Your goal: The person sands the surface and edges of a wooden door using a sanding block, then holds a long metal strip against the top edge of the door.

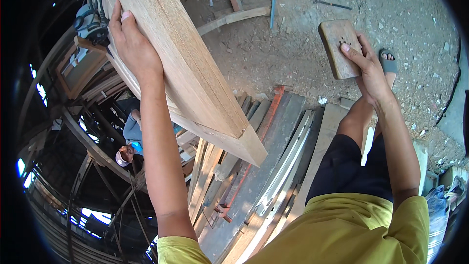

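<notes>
My left hand lies against the pale face of a large wooden frame, its visible fingers stretched along the wood; some fingers are hidden. The frame has a thick edge with a long seam and a corner joint at its near end. Away from the frame, on the right, my right hand is closed around a worn rectangular wooden block. The thumb presses on the block's broad face, close to several small dark holes.
Boards and a long orange-red bar clamp lie below the frame. Pincers, a blue rod and a curved wood strip are on the dirt floor. A corded power tool sits far left. Another person is at left.
</notes>
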`<action>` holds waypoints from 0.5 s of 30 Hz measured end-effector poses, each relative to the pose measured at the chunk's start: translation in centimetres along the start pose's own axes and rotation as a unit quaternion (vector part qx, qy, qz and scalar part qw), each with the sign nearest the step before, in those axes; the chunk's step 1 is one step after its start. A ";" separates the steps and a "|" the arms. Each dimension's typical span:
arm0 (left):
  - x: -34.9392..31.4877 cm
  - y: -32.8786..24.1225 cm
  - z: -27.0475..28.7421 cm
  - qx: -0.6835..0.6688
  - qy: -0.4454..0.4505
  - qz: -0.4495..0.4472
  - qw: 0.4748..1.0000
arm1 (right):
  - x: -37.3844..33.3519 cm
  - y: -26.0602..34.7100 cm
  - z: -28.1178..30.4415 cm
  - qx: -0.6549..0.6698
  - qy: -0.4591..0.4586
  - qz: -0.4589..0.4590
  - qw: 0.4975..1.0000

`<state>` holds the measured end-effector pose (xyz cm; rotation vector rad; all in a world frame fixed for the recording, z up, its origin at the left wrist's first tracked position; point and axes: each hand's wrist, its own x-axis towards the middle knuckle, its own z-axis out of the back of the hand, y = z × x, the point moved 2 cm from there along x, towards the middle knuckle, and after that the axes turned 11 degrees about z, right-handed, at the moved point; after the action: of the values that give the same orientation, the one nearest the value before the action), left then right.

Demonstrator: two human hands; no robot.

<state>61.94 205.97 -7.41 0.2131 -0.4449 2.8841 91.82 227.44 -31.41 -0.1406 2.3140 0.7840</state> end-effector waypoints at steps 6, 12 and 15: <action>-0.4 -0.4 -0.2 0.004 0.006 -0.002 1.000 | -5.6 -2.7 0.3 -0.063 0.010 0.030 0.997; 0.4 1.1 0.3 0.026 0.006 -0.067 0.997 | -16.9 -0.8 -9.4 -0.004 0.059 0.125 0.990; 0.0 0.3 -0.1 0.005 0.007 -0.040 0.999 | -22.2 -0.8 -13.7 -0.108 0.100 0.247 0.958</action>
<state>61.84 205.73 -7.59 0.2085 -0.4108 2.8077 101.16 216.55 -9.59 0.2885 2.4796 1.3262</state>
